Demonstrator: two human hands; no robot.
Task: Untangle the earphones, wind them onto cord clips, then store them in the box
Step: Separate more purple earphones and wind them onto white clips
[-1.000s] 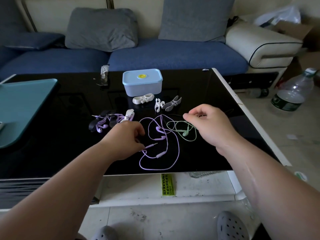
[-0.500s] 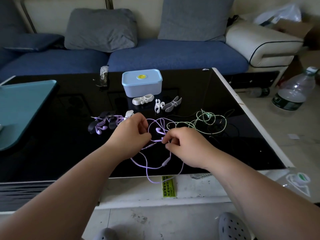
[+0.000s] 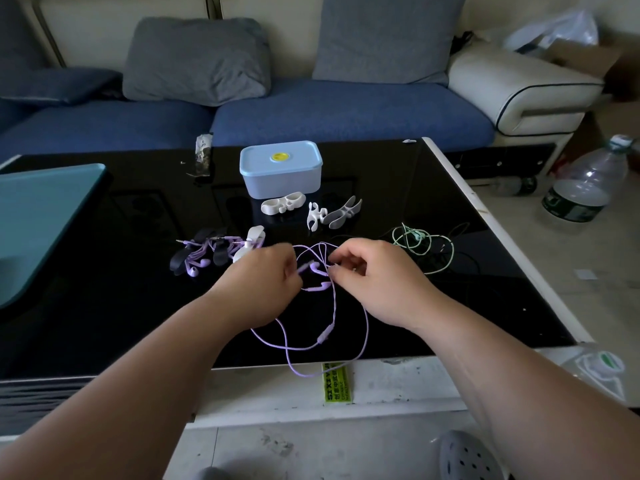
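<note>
Purple, by the head camera: thin-corded lilac earphones sprawled in loops on the glossy black glass table, pinched near the buds by curled fingers of left hand and right hand alike. Judged mid-untangling. Seemingly wound already: purple bundle at left. Yet to sort: pale green earphones, apart at right; spare white plastic cord clips; light-blue lidded plastic box, closed, just behind them. Legible only: "SIXIY" on yellow-green sticker at the table edge

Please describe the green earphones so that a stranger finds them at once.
On the black table, look right of the blue box. Right of the right hand lies a loose tangle: the green earphones. Only they are pale green, unlike the purple earphones nearby.
</note>
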